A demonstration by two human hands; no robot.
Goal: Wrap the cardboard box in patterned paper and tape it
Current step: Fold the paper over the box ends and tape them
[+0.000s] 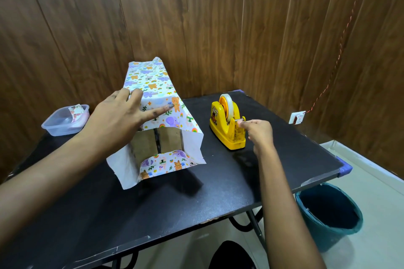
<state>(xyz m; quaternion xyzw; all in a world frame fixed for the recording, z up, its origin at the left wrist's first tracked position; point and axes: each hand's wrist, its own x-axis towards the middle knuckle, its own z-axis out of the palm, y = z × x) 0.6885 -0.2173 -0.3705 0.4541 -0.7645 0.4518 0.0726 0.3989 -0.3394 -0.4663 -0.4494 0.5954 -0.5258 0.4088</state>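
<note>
Both hands work: the left hand (118, 116) lies flat, pressing the paper (150, 81) onto the box (148, 144) at the middle of the bench (218, 192); the right hand (258, 131) seems to pinch the tape (228, 105) at the dispenser (225, 133). Seam-taping, I judge; next, pull and tear a strip. The box's long axis runs away from the person, bare end nearest.

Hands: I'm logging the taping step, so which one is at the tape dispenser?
The right hand, pinching the tape at the cutter of the yellow dispenser; the left hand instead presses flat, fingers spread, on the patterned paper atop the box.
</note>
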